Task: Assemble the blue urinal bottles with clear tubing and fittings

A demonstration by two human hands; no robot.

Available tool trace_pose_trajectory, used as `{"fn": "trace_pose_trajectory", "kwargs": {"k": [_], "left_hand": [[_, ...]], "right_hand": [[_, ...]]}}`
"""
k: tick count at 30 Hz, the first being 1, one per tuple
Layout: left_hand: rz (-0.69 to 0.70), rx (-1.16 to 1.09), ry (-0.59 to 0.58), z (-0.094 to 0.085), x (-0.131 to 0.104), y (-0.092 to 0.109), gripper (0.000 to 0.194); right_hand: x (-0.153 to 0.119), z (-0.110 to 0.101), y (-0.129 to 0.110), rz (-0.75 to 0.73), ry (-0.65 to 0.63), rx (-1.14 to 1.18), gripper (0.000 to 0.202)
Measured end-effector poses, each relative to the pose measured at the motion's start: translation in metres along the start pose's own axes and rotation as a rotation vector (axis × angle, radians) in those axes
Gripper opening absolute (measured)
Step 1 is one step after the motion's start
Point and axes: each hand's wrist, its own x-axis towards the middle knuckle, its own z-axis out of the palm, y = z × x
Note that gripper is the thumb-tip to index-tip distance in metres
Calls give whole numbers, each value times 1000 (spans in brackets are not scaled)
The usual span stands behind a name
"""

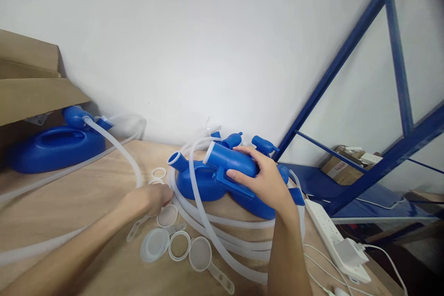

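My right hand (260, 175) is wrapped round a blue plastic piece (231, 159) with a white-rimmed mouth, held tilted above other blue parts. Below it rests a blue bottle (201, 182) with an open neck, ringed by coils of clear white hose (215, 236). My left hand (154, 199) is low over the table among the small lids and rings, its fingers curled and pressed together. Whatever it pinches is hidden. Near it lie a white ring (158, 173), a round translucent cap (155, 244), another ring (179, 245) and a strapped lid (200, 254).
A cardboard box (31, 97) stands at the left, with another blue bottle (57, 148) and hose beside it. At the right are a white power strip (333, 240) with cables and a blue metal rack (333, 55). A white wall is behind.
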Motion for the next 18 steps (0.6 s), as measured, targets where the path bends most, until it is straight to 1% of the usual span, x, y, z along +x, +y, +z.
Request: {"fn": "trace_pose_trajectory", "kwargs": {"k": [1,3,4,5,6,7,8,9,10,11,12,13,14,15,16,18], "left_hand": [[8,16,-15,-5,-6,2,29],[37,28,-29,-22,-21,4,51],[55,26,-22,-32,-30,5,57],[85,11,-1,-43,-39,5,60],[124,-19,28,-53,-47,5,59],[179,-82,76,-62,-54,4,50],[267,-222,153,-69,-60,4,36],[347,-403,258,-74,-63,4,26],[427,-632,395,-76,-65,5,19],[486,-882,544,-75,-65,7,18],[513,-1114,680,-73,-63,10,20],[519,-1312,787,-69,-60,15,23],[512,-1461,845,-65,-57,20,25],[496,-1554,855,-62,-54,27,28],[480,-1606,837,-59,-51,33,30],[459,-1601,782,-59,-49,45,35]], "right_hand": [[0,0,1,0,1,8,53],[1,0,3,-8,-1,34,52],[1,0,4,-12,-3,50,51],[2,-1,6,-16,-9,70,50],[3,-1,7,-18,-21,93,49],[4,0,9,-19,-37,122,48],[5,0,10,-22,-55,158,48],[6,2,11,-31,-77,202,47],[7,4,11,-44,-102,253,47],[8,6,11,-58,-125,310,46],[10,10,10,-71,-147,369,44],[11,14,8,-83,-167,425,43],[11,19,6,-90,-188,475,42],[12,24,4,-92,-215,517,42],[13,29,3,-90,-243,553,42],[15,40,0,-82,-284,602,43]]}}
